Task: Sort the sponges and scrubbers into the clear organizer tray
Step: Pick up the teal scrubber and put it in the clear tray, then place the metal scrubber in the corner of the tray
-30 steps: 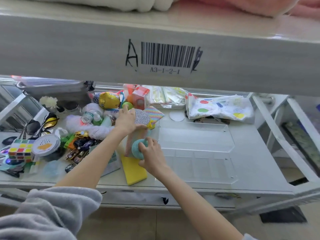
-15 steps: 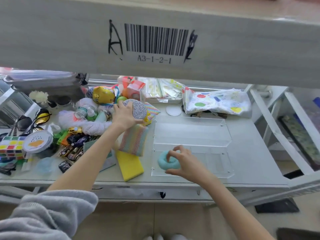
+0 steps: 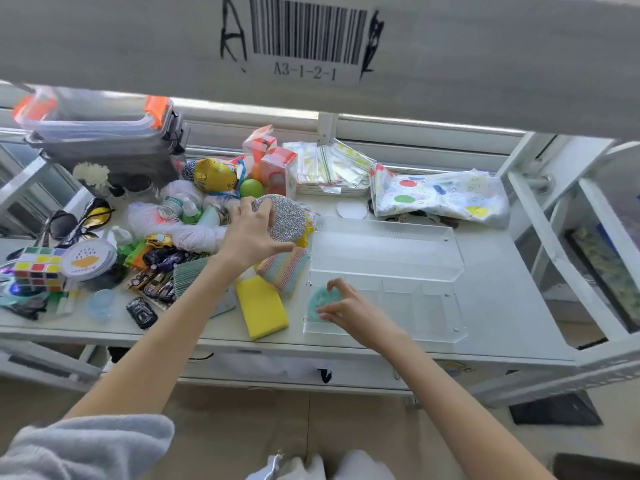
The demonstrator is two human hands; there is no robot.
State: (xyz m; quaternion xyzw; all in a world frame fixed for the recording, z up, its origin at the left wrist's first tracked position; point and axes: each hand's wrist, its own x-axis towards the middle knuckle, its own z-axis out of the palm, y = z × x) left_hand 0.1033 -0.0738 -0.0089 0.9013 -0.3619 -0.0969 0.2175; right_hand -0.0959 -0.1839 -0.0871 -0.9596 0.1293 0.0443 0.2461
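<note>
Head view: right hand (image 3: pixel 346 308) has carried teal scrubber (image 3: pixel 320 301) into clear organizer tray (image 3: pixel 388 237) at 7 o'clock, fingers still pinching it; left hand (image 3: pixel 252 237) grips silver scrubber (image 3: pixel 285 218), likely next.

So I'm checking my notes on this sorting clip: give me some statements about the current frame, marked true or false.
1. The teal round scrubber is in the clear organizer tray, at its near left corner. True.
2. The left hand grips the yellow sponge. False: it grips the silver round scrubber; the yellow sponge lies untouched.
3. The striped pastel sponge is outside the tray. True.
4. The right hand is far from the teal scrubber. False: its fingers touch it.
</note>
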